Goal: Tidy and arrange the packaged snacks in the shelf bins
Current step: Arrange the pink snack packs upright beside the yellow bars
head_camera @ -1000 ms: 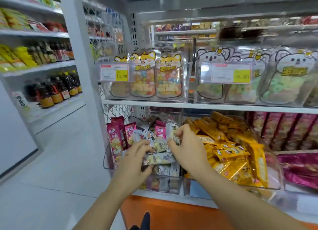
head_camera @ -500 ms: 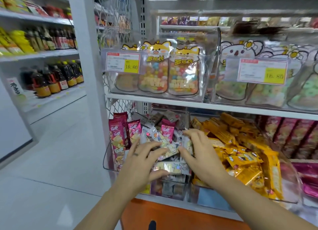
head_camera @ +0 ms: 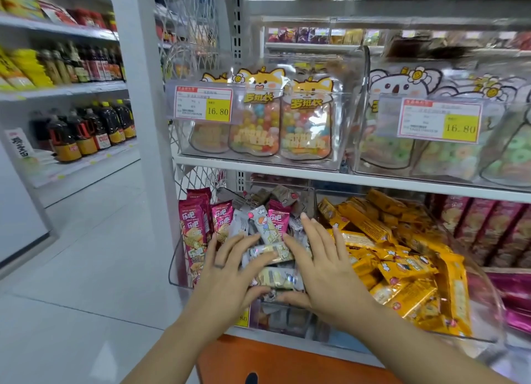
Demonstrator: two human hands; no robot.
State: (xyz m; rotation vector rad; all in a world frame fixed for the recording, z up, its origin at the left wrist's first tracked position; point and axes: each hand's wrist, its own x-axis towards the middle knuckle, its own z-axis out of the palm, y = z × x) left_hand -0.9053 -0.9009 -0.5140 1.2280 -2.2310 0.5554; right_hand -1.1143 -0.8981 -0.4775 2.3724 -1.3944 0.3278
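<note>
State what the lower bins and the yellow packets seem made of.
Lower bins: likely clear hard plastic, glossy; the packets inside show through the walls. Yellow packets: probably thin plastic film, shiny, with creases and glints.

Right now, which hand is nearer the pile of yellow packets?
Right. The right hand sits just left of the yellow packets; the left hand is farther left, beyond it.

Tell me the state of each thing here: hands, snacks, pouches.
left hand: open, fingers straight on the silver packets
right hand: open, touching the same packets
silver packets: jumbled, unsorted
pink packs: standing upright
yellow packets: heaped loosely
candy pouches: standing upright
</note>
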